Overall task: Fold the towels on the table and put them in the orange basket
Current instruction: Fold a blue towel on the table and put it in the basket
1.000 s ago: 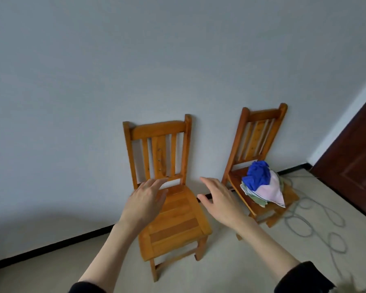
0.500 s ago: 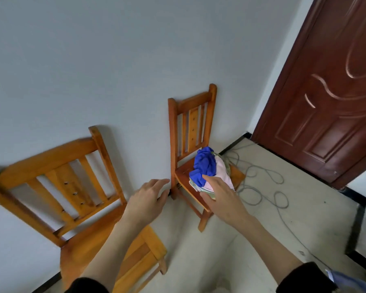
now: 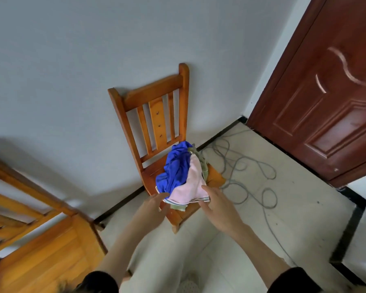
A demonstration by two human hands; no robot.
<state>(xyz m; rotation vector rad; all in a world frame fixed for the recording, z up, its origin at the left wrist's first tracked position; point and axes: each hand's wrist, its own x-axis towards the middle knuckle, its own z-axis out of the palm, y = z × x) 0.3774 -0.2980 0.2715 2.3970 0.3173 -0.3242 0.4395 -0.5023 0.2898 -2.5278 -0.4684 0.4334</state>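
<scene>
Fetch step — your left hand [image 3: 151, 209] and right hand [image 3: 219, 205] reach towel pile [image 3: 183, 175] on chair [image 3: 154, 115]; fingers straight, gripping nothing; next, grasp pile — both sides.

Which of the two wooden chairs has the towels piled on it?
The orange wooden chair against the wall by the door: its seat holds the blue towel and pink towel. The other wooden chair at lower left shows a bare seat.
</scene>
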